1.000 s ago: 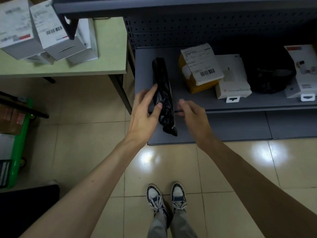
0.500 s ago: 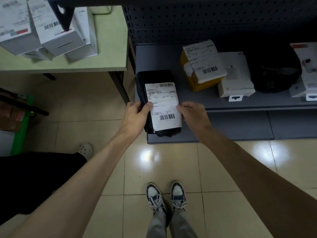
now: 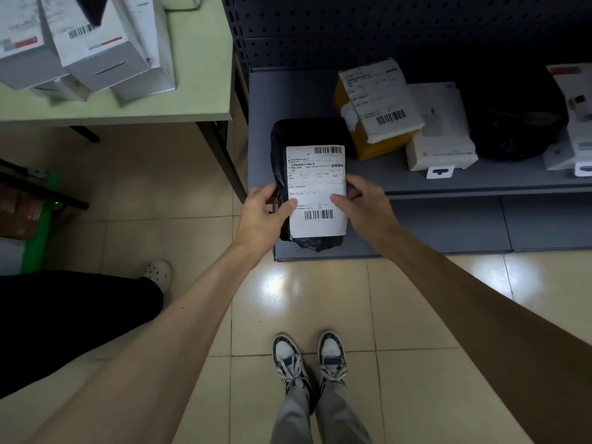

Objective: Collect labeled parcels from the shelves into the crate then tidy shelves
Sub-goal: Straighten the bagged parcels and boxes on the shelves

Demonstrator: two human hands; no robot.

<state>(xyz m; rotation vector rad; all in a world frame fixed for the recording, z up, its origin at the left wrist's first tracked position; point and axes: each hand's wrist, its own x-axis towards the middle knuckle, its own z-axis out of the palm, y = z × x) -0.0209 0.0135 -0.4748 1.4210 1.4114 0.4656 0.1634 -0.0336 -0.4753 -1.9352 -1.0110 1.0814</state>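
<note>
Two hands, left (image 3: pixel 261 216) and right (image 3: pixel 365 208), share one black parcel (image 3: pixel 307 136) bearing one white label (image 3: pixel 315 190). On the shelf (image 3: pixel 288 91) sit one yellow parcel (image 3: pixel 368 145), one black bag (image 3: pixel 515 133) and two white boxes (image 3: pixel 439 136) (image 3: pixel 576 123). The table (image 3: pixel 192 91) carries at least four white boxes (image 3: pixel 96 49).

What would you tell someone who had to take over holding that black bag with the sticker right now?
Left hand: grips the left edge of the black parcel, thumb on its white label.
Right hand: grips the right edge, thumb on the label too.
The parcel is held label up, just in front of the grey shelf.
On the shelf: a yellow labeled parcel, a white box and a black bag.
Done: this parcel is picked up.
Left: no crate is clearly in view; find it, put the parcel in, collect the other labeled parcels, then tidy the shelves.
</note>
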